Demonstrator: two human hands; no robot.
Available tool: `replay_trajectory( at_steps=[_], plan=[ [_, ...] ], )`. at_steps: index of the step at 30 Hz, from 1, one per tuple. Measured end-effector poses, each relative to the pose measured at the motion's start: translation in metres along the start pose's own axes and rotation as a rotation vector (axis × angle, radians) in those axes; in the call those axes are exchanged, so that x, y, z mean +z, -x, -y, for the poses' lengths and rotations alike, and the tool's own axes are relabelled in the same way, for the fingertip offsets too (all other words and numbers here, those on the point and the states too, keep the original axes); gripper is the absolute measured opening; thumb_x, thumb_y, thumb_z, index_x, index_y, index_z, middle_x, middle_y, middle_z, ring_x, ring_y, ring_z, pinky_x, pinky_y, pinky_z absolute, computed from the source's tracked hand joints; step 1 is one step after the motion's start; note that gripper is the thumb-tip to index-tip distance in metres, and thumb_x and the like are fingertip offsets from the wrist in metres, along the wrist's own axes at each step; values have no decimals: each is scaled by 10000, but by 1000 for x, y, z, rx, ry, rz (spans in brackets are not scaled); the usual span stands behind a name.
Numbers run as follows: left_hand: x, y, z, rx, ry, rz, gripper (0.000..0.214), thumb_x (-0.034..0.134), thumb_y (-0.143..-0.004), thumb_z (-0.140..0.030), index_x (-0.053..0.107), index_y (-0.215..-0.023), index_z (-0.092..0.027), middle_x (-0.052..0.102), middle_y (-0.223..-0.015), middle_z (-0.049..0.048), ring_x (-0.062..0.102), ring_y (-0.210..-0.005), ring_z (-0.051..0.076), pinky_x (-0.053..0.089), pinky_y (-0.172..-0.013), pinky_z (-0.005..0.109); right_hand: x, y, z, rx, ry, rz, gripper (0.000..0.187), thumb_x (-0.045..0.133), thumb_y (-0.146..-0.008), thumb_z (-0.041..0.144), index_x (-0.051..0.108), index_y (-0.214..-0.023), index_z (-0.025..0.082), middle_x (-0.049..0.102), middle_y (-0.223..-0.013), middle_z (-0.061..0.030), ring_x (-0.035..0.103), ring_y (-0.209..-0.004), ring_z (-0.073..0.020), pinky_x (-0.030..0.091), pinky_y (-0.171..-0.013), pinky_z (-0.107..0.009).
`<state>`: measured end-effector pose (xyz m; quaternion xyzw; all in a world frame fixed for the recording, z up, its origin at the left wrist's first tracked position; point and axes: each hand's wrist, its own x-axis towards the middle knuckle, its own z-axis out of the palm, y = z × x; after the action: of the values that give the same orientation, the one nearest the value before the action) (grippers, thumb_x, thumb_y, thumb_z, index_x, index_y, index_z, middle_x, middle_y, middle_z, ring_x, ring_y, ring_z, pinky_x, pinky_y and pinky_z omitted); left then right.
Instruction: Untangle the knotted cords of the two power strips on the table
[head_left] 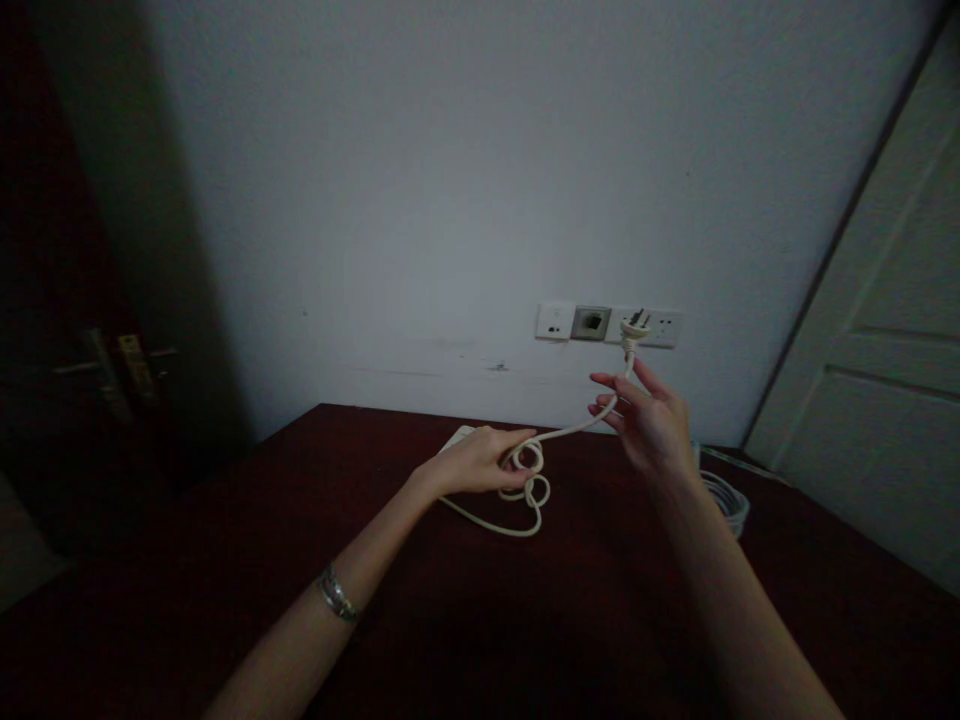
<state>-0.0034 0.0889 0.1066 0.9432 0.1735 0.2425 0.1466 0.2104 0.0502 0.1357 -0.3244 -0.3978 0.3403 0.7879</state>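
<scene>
A white power cord (525,500) lies in loops on the dark red table (465,620). My left hand (480,462) rests on the table with its fingers closed round the cord's loops. My right hand (651,425) is raised and pinches the cord just below its white plug (634,328), whose prongs point up. The plug is held in front of the white wall sockets (658,328). A white power strip (456,438) peeks out behind my left hand.
On the wall are a white switch plate (554,321) and a grey data port (591,323). A coil of grey cable (726,497) lies on the table at right. A dark door with a handle (105,372) stands at left, a pale door (885,380) at right.
</scene>
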Motion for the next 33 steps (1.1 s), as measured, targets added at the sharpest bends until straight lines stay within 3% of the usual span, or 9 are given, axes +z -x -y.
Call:
replay_trajectory(
  at_steps=[5, 14, 18, 24, 28, 33],
  plan=[
    [-2, 0, 8, 6, 23, 30, 439, 503, -825, -348, 532, -1221, -161, 658, -868, 56, 541, -686, 118, 375, -654, 242, 1, 0, -1, -7, -31, -1, 458, 649, -695, 165, 528, -1136, 166, 680, -798, -53, 566, -509, -92, 558, -600, -315],
    [10, -3, 7, -58, 134, 7, 452, 575, -717, -265, 579, -1146, -121, 636, -773, 23, 504, -605, 88, 382, -582, 215, 5, 2, -2, -38, -21, -51, 544, 631, -706, 149, 475, -1226, 171, 680, -771, -26, 569, -508, -85, 565, -614, -315],
    [17, -4, -5, -121, 30, -16, 419, 589, -726, -377, 606, -1076, -147, 648, -829, 44, 552, -665, 129, 411, -641, 257, 6, 3, -4, -69, -1, -64, 596, 628, -707, 152, 444, -1274, 180, 678, -774, -17, 571, -507, -84, 568, -608, -319],
    [28, -6, -13, -253, -75, -114, 643, 619, -628, -637, 587, -1054, -156, 622, -1040, 118, 574, -926, 250, 409, -805, 352, 6, 3, -5, -91, 12, -71, 633, 620, -719, 145, 405, -1314, 170, 681, -791, -29, 572, -508, -87, 568, -598, -316],
    [26, -5, -11, -240, 32, -141, 556, 576, -704, -604, 586, -1035, -157, 622, -1025, 104, 574, -897, 209, 412, -781, 309, 4, 2, -2, -90, 3, -66, 642, 622, -722, 145, 396, -1322, 165, 685, -794, -37, 589, -524, -98, 570, -607, -323],
    [19, -4, -7, -264, 287, -97, 494, 562, -744, -547, 585, -995, -122, 637, -853, 67, 566, -727, 140, 417, -636, 245, 0, 1, 1, -69, -15, -64, 651, 606, -727, 127, 374, -1334, 165, 689, -790, -47, 603, -539, -107, 576, -624, -333]
  ],
)
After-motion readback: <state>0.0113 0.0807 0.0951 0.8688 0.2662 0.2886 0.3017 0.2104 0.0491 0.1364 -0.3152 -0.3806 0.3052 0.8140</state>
